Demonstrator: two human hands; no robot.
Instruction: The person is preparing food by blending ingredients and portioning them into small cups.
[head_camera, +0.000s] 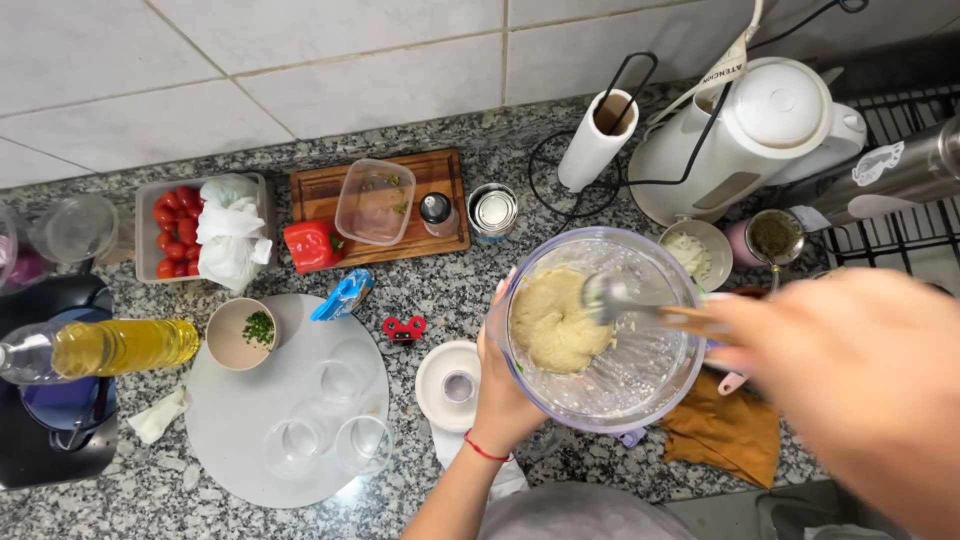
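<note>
My left hand (503, 385) grips the near left side of a clear plastic bowl (655, 385) that holds a lump of pale yellow dough (553, 320). My right hand (850, 380), close to the camera and blurred, holds the handle of a metal spoon (608, 296). The spoon's head is inside the bowl, beside the dough. A red string bracelet sits on my left wrist.
On the granite counter lie a bottle of oil (110, 347), a round white board (285, 410) with glasses and a small bowl of herbs (242, 333), a tub of cherry tomatoes (178, 232), a wooden board (400, 205), a paper roll (597, 140), a white kettle (750, 135) and an orange cloth (722, 430).
</note>
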